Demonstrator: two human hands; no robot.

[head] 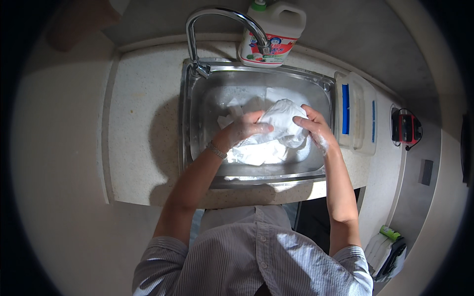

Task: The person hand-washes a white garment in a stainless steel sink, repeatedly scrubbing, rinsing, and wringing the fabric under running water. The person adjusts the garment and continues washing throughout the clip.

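A wet white cloth (283, 117) is stretched between my two hands above a stainless steel sink (202, 155). My left hand (247, 127), wearing a metal watch band at the wrist, grips the cloth's left side. On its right edge, my right hand (314, 124) pinches it between thumb and fingers, with suds on the wrist. More white fabric (255, 153) lies below in soapy water, partly hidden by my hands and the held cloth. The chrome faucet (226, 13) arches over the sink's far side, its spout pointing down.
A large white detergent jug (272, 40) with a green cap stands behind the sink. To the right sits a clear plastic container (357, 114) with blue strips. Farther right is a red and black device (406, 127) with a cord. Speckled countertop (140, 111) extends left.
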